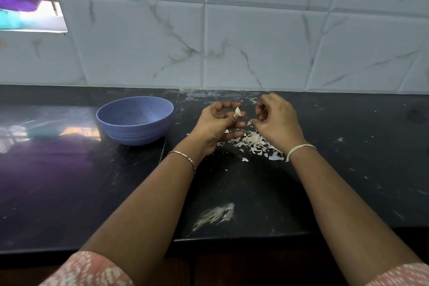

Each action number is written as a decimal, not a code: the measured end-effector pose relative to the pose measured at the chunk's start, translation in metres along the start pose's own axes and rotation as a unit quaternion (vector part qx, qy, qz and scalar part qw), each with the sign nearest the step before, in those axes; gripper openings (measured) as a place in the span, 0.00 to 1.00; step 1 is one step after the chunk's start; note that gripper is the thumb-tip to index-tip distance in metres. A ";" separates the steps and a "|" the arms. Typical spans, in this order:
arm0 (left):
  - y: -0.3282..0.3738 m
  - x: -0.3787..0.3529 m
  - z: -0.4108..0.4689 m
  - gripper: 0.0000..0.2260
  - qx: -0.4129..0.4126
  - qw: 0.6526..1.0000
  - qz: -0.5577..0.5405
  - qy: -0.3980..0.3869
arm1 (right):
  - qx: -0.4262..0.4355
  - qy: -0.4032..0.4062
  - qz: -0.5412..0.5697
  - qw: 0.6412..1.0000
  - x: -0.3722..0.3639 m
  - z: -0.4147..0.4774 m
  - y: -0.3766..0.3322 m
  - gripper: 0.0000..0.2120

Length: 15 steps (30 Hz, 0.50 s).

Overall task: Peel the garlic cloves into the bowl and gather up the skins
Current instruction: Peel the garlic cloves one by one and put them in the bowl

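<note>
A person's left hand (217, 124) pinches a small, cream-white garlic clove (238, 111) between thumb and fingertips, held above a dark stone countertop (348, 151). Just to its right, the right hand (275, 121) hangs with its fingers curled inward. Whether it nips a scrap of skin cannot be told. A loose heap of white, papery skins (253, 143) lies beneath and between the two hands. Left of the left hand stands a blue ribbed bowl (134, 133); its contents cannot be made out.
</note>
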<state>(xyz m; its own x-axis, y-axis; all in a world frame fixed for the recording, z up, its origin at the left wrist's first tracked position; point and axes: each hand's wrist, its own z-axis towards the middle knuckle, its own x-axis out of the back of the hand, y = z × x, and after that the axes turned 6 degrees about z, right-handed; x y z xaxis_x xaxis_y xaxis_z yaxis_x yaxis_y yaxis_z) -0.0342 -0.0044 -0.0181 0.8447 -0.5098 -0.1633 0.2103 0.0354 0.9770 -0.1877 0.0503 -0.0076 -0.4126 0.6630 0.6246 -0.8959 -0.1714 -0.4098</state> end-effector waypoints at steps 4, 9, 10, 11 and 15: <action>0.000 0.000 0.001 0.09 -0.005 1.000 0.015 0.008 | 0.025 -0.003 0.044 0.999 0.000 -0.002 -0.004 0.11; -0.001 -0.002 0.000 0.07 -0.022 0.998 0.063 0.007 | -0.034 -0.012 0.126 0.991 -0.004 -0.002 -0.010 0.07; -0.001 -0.003 0.000 0.08 -0.027 0.997 0.078 0.009 | -0.043 -0.014 0.129 0.991 -0.005 -0.002 -0.010 0.06; -0.002 -0.003 0.001 0.08 -0.034 0.995 0.094 0.013 | -0.052 -0.016 0.130 0.990 -0.006 -0.002 -0.011 0.05; -0.005 -0.004 0.004 0.08 -0.056 0.987 0.148 0.038 | -0.078 -0.022 0.132 0.988 -0.005 0.000 -0.011 0.02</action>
<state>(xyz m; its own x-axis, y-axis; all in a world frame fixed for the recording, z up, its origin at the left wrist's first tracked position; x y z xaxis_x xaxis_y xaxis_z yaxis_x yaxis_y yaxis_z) -0.0409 -0.0064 -0.0220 0.9105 -0.3976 0.1137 -0.0020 0.2707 0.9627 -0.1757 0.0489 -0.0066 -0.6390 0.5764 0.5094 -0.7209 -0.2177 -0.6580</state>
